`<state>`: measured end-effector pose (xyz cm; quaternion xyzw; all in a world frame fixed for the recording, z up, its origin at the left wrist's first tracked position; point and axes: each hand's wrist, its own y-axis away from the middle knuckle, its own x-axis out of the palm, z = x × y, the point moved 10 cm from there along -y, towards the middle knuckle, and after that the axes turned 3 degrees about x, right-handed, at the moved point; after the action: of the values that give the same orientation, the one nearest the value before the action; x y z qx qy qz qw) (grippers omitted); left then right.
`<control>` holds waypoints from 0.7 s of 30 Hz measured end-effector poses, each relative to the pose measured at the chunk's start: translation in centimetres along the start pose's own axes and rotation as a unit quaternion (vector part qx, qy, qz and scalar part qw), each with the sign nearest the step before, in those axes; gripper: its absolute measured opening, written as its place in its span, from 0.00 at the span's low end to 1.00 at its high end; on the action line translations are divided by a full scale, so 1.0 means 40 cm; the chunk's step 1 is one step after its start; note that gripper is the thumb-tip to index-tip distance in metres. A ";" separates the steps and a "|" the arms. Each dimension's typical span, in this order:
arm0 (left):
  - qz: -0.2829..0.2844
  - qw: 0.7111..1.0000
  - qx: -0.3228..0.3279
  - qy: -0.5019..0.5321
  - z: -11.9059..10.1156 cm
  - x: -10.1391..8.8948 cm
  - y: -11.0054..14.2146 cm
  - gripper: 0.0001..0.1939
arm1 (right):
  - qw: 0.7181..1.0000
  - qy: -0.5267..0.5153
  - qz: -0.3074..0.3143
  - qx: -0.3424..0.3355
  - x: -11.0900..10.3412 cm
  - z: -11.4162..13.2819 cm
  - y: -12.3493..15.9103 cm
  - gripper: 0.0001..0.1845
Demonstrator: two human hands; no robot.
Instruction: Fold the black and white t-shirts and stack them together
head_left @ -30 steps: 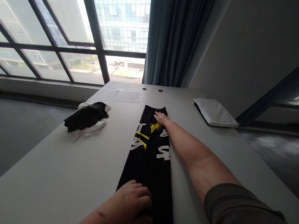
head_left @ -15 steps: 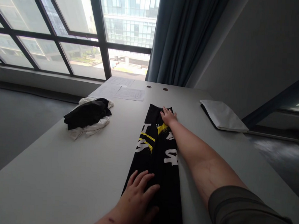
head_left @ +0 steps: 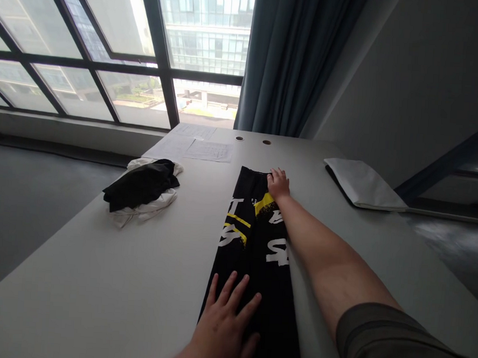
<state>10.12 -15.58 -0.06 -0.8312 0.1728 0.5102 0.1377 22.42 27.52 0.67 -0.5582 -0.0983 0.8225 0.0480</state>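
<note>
Right hand (head_left: pixel 279 185) shifted rightward, left hand (head_left: pixel 222 325) spread wider since the earlier frame

Black printed trousers (head_left: pixel 260 267), white lettering, yellow streaks: laid lengthwise on white counter (head_left: pixel 143 286), centre to bottom of frame. Left fingers: widely splayed over the trousers, lower centre, gripping nothing. Right fingers: slightly parted at the trousers' upper right edge; any grip cannot be told. Black cloth (head_left: pixel 141 184) atop white cloth (head_left: pixel 158 204): left of frame.

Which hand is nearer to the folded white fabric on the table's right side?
Right. The right hand, at the far right corner of the long black printed garment, lies left of the white fabric; the left hand is farther left, nearer the camera.
</note>
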 end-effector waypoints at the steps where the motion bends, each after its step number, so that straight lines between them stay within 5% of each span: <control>1: 0.002 1.000 -0.002 0.001 0.000 0.000 0.000 0.37 | 1.000 -0.012 -0.021 -0.008 -0.029 0.000 0.040 0.32; 4: 0.008 1.000 -0.006 0.004 -0.002 -0.002 0.000 0.36 | 0.996 -0.030 -0.017 -0.085 -0.093 0.010 0.218 0.31; 9: -0.010 1.000 -0.001 -0.014 -0.013 -0.002 0.002 0.33 | 0.938 -0.056 0.195 -0.282 -0.115 0.050 0.615 0.29; 14: -0.038 0.998 -0.009 -0.045 -0.029 0.026 -0.011 0.36 | 0.940 -0.102 0.197 -0.259 -0.180 0.046 0.860 0.32; 21: -0.056 0.998 0.011 -0.027 -0.033 -0.010 0.003 0.38 | 0.924 -0.117 0.241 -0.274 -0.218 0.058 1.073 0.39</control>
<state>10.96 -16.18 0.88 -0.8241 0.1280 0.5218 0.1796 24.86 -16.29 0.19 -0.4559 -0.1873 0.8099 -0.3180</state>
